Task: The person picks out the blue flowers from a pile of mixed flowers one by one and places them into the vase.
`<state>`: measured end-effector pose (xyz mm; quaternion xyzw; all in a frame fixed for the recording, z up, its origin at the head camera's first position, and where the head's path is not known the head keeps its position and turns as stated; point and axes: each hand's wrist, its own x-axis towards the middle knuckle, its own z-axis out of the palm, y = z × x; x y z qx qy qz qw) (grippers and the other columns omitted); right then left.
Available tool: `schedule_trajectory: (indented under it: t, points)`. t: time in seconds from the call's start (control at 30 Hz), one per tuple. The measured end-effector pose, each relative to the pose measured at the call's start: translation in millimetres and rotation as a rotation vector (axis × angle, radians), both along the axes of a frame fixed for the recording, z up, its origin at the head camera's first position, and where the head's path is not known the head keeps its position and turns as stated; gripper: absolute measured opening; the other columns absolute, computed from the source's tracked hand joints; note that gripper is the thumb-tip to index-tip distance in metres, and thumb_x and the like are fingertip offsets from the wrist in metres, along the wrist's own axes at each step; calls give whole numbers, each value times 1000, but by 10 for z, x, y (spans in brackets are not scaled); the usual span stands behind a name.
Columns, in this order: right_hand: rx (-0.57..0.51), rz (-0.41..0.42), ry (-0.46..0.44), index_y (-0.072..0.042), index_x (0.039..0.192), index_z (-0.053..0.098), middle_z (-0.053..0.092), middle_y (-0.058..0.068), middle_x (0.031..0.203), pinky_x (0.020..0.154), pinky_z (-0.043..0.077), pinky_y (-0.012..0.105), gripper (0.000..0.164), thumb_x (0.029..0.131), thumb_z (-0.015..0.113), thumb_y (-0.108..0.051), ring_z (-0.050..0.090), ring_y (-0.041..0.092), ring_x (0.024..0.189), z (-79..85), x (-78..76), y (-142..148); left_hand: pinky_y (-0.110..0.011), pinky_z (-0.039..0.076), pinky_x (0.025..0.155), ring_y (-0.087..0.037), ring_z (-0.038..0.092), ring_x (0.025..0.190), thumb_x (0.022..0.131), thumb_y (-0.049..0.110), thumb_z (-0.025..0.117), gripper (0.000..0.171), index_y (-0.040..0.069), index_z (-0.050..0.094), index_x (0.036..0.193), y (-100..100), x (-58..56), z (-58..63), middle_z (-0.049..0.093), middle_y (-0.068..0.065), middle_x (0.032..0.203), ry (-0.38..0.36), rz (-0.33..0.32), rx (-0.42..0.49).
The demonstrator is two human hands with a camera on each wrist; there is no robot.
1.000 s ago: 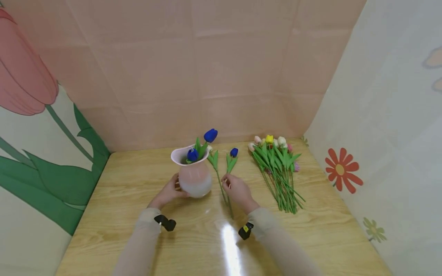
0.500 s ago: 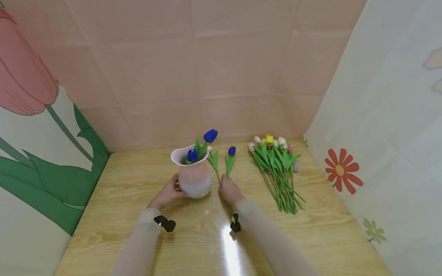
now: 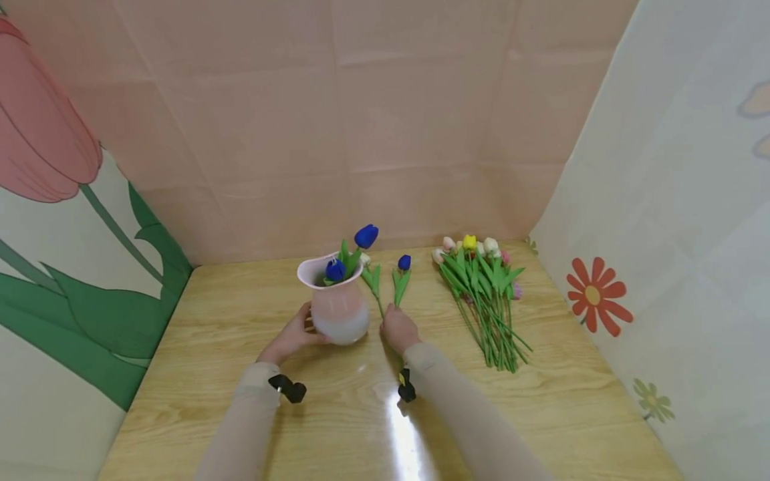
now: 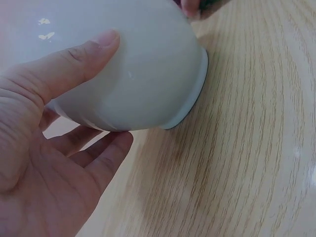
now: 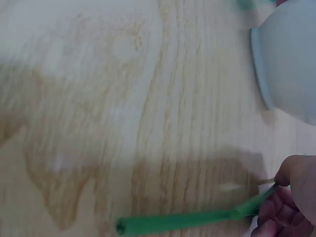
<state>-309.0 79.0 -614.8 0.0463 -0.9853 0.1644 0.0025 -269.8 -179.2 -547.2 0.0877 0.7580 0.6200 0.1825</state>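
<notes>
My left hand holds the lower side of a pink-and-white vase, thumb on one side and fingers beneath its curve in the left wrist view. The vase stands on the table with two blue tulips in its flared mouth. To its right, my right hand pinches the stem of another blue tulip, whose bloom points toward the back wall. The green stem runs out of the fingers in the right wrist view. Between vase and hand lies a whitish tulip, its lower stem hidden.
A pile of tulips in white, yellow, pink and purple lies to the right on the wooden table. A pink backdrop stands behind the table, with flower-printed sheets at both sides.
My right hand has come down and slightly left, and its fingers have closed on the blue tulip's stem. That tulip has shifted a little left. The left hand and vase stay put.
</notes>
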Motion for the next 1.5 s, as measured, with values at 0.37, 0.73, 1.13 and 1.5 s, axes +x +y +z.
schedule_trajectory:
  t: [0.37,0.73,1.13,1.5]
  points:
    - [-190,-3,103,-8,110,49,58,7,70,46,41,35,23,89,57,-13,54,21,57,261,164,191,-49,33,100,-38,36,126,70,11,80,93,10,22,143,0,-68,-224,29,-16,145,55,36,-33]
    - [-190,13,471,-8,104,63,58,-1,72,43,39,27,19,89,59,-18,50,13,55,771,163,460,-47,34,100,-36,37,126,68,10,82,95,11,24,143,-14,-97,-220,31,-15,144,59,37,-35]
    - [-122,-40,986,-10,111,64,59,7,86,53,42,36,27,84,64,-11,50,25,73,1148,130,1142,-47,35,99,-38,36,126,71,8,80,94,8,21,144,-11,-45,-98,30,-18,144,32,12,-29]
    - [-128,-145,940,-4,107,65,60,14,92,74,43,45,27,81,67,-5,52,34,85,766,124,1803,-48,35,99,-42,35,125,74,3,75,90,1,18,143,6,5,44,27,-23,143,41,-37,-19]
